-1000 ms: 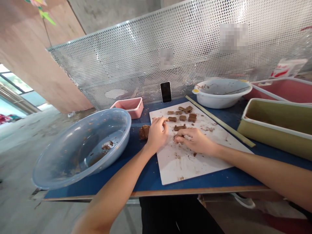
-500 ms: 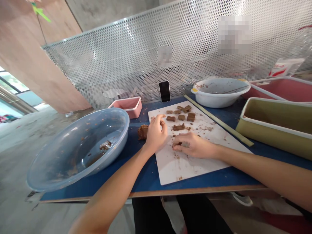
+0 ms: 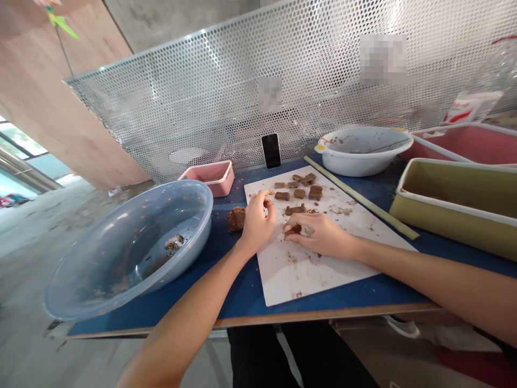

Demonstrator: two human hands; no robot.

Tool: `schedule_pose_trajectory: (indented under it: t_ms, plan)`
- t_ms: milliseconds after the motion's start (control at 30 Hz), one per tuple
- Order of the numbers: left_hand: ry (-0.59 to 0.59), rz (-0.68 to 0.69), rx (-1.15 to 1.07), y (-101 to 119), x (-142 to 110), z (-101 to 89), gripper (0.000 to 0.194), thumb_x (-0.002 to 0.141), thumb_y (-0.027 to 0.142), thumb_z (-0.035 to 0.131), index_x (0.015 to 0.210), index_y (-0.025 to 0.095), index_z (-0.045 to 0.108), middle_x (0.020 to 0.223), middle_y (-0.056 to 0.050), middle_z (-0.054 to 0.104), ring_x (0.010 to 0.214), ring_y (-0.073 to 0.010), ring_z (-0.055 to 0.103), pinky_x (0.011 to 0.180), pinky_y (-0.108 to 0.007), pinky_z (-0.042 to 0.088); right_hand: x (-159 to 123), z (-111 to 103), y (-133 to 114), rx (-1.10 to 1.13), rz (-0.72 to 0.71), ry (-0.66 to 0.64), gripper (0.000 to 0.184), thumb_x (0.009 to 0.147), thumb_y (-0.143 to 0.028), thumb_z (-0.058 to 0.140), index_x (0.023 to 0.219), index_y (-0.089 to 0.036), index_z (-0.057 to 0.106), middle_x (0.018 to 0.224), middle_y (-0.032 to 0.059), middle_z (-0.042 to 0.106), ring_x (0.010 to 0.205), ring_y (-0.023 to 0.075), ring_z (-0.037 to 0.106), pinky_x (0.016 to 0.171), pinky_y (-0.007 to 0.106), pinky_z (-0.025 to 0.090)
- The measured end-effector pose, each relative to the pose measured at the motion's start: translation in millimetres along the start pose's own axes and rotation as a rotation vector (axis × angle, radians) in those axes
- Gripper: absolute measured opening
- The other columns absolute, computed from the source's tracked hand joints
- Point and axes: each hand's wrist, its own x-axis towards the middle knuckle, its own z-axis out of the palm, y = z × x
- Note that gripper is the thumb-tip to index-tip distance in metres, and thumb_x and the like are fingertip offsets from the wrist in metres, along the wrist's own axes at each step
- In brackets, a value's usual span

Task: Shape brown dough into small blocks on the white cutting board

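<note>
A white board [image 3: 283, 280] lies on the blue table, smeared with brown bits. My right hand [image 3: 319, 234] is over its middle, thumb and fingers closed round a small piece of brown clay [image 3: 292, 231], mostly hidden by the fingers. At the board's left edge rests my left hand [image 3: 258, 223], loosely curled, with thumb and forefinger apart and nothing visible between them. Just left of it sits a rough brown clay lump [image 3: 236, 219]. Beyond my right hand lies a longer clay piece [image 3: 295, 209] with raised ends, and further back several short clay blocks [image 3: 299, 193].
A large translucent blue basin [image 3: 100, 258] stands on the left, a small pink tub [image 3: 220, 186] behind it. A phone [image 3: 271, 151] leans on the perforated metal screen [image 3: 210, 108]. Along the right lie a flat strip [image 3: 359, 196], a white basin [image 3: 363, 164] and a green planter [image 3: 452, 210].
My right hand has lifted slightly and its fingers have shifted, so the brown clay between them shows more. My left hand keeps its place. The view has tilted a little.
</note>
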Motion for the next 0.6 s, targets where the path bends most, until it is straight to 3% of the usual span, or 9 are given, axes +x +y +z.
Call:
schedule_pose_trajectory:
  t_ms: [133, 267, 400, 600]
  plan:
    - [-0.097, -0.174, -0.295, 5.6, 4.0, 3.3, 0.016, 0.105, 0.028, 0.063, 0.111, 0.021, 0.077, 0.1, -0.005, 0.077, 0.081, -0.0175, 0.066, 0.079, -0.032, 0.052, 3.4, -9.0, 8.3, -0.077, -0.119, 0.163, 0.015, 0.111, -0.04, 0.074, 0.107, -0.028, 0.082, 0.106, 0.0061, 0.083, 0.099, 0.0239, 0.08, 0.094, 0.041, 0.067]
    - [-0.272, -0.381, -0.673, 8.1, 6.2, 10.2, 0.038, 0.101, 0.056, 0.078, 0.093, 0.019, 0.078, 0.084, -0.002, 0.067, 0.07, -0.014, 0.056, 0.069, -0.03, 0.045, 7.8, -20.7, 16.9, -0.185, -0.17, 0.358, 0.014, 0.11, -0.039, 0.077, 0.113, -0.03, 0.087, 0.111, 0.0085, 0.08, 0.104, 0.0262, 0.078, 0.096, 0.045, 0.068]
    - [-0.415, -0.466, -0.828, 13.6, 4.1, 11.6, 0.06, 0.088, 0.076, 0.087, 0.082, 0.018, 0.077, 0.077, -0.001, 0.063, 0.068, -0.0126, 0.052, 0.069, -0.03, 0.044, 9.3, -21.6, 21.1, -0.194, -0.2, 0.364, 0.013, 0.109, -0.036, 0.078, 0.114, -0.029, 0.087, 0.108, 0.0076, 0.078, 0.1, 0.0246, 0.077, 0.091, 0.043, 0.069]
    - [-0.465, -0.536, -0.931, 21.0, 4.6, 5.0, 0.061, 0.072, 0.074, 0.101, 0.085, 0.016, 0.085, 0.077, -0.002, 0.064, 0.073, -0.0128, 0.053, 0.071, -0.029, 0.043, 8.3, -17.7, 14.7, -0.231, -0.196, 0.354, 0.013, 0.109, -0.032, 0.075, 0.117, -0.028, 0.084, 0.111, 0.0083, 0.079, 0.104, 0.0259, 0.077, 0.094, 0.045, 0.067]
